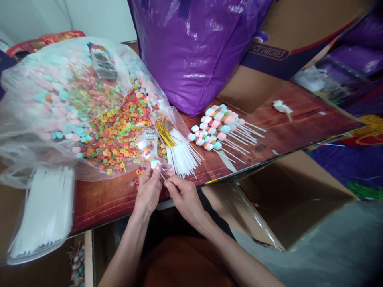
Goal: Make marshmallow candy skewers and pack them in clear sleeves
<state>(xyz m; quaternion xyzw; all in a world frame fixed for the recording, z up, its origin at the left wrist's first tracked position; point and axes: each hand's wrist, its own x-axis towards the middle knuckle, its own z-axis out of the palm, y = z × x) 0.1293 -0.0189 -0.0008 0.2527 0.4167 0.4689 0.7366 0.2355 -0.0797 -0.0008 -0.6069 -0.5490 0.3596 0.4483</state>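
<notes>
Candy skewer (145, 150) left of frame centre; left hand (149, 189) pinched around its lower candies (154, 163), right hand (184, 198) apparently pinching the bare stick (163, 176), fingertips partly hidden. Candies could split or slide if stick's pushed crooked.

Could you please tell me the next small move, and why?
I would perhaps nudge the thin white stick further into the rounded pastel candies with the right hand, because it pinches the stick's bare part while the left hand grips beside the candies.
</notes>
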